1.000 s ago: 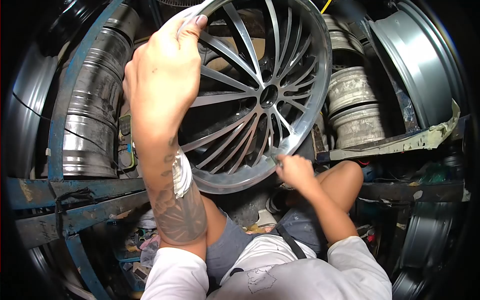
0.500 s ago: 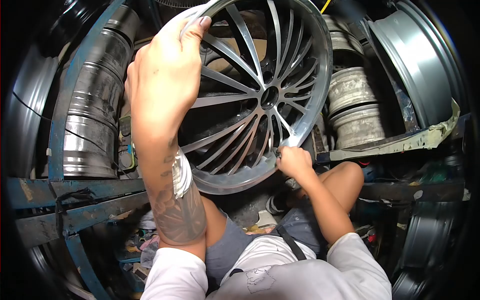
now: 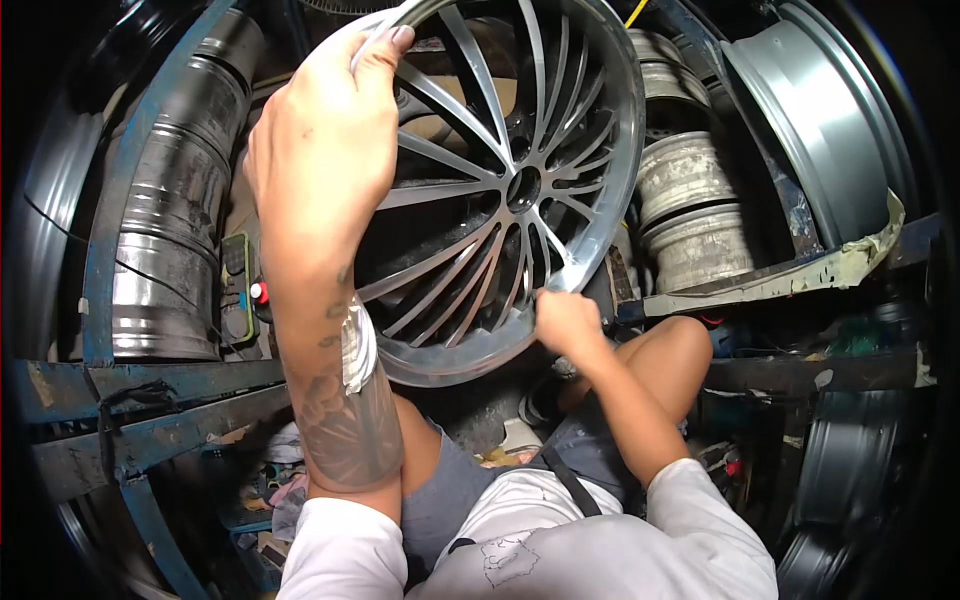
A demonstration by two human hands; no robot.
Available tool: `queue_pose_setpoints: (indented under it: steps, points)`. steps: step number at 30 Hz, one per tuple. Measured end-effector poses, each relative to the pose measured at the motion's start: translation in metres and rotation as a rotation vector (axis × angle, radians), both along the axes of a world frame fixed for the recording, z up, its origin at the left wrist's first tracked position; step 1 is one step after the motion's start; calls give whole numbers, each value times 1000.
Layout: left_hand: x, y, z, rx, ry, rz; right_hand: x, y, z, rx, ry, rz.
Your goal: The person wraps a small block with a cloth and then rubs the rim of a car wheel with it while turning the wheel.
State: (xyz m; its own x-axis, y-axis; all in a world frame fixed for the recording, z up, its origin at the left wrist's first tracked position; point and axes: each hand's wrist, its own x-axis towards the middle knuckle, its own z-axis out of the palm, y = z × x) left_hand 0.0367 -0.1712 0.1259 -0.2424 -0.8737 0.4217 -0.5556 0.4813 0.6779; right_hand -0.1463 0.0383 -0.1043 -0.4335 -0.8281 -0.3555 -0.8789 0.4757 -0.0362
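A large multi-spoke alloy wheel (image 3: pixel 522 190) is tilted up in front of me, with bright machined spokes and dark gaps between them. My left hand (image 3: pixel 335 140) grips its rim at the upper left, thumb over the edge and the other fingers hidden behind. At the lower right of the rim, my right hand (image 3: pixel 567 322) is closed in a fist against the lip. What its fingers hold, if anything, is hidden. A white wrap (image 3: pixel 357 350) is on my left forearm.
Stacked bare metal wheels (image 3: pixel 165 240) stand on the left behind a blue metal frame (image 3: pixel 120 190). More worn wheels (image 3: pixel 692 190) and a silver wheel (image 3: pixel 820 110) are racked on the right. A red-capped object (image 3: pixel 260 292) sits beside my left forearm.
The whole view has shifted slightly, so the wheel and both hands appear a little further left. My left hand keeps its grip, and my right fist stays at the lower right rim.
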Motion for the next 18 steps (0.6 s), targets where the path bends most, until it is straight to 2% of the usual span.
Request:
queue_pose_setpoints:
  steps: [3, 6, 8, 9, 11, 12, 18]
  points:
    - [-1, -2, 3, 23, 14, -13, 25, 9, -15, 33, 138, 68]
    - [5, -4, 6, 99, -57, 15, -7, 0, -7, -51, 27, 49]
    - [5, -5, 13, 215, -87, 17, 7, 4, -10, -1, 41, 14]
    - [6, -6, 9, 119, 14, -29, 19, 9, -11, 20, 55, -4]
    - [7, -12, 5, 87, 0, -18, 13, 9, -5, -13, 21, -23]
    - [9, -12, 3, 85, -13, -10, 4, 7, 13, -40, -43, -4]
    - [7, -11, 6, 109, 0, 1, 3, 17, 13, -3, -89, -76]
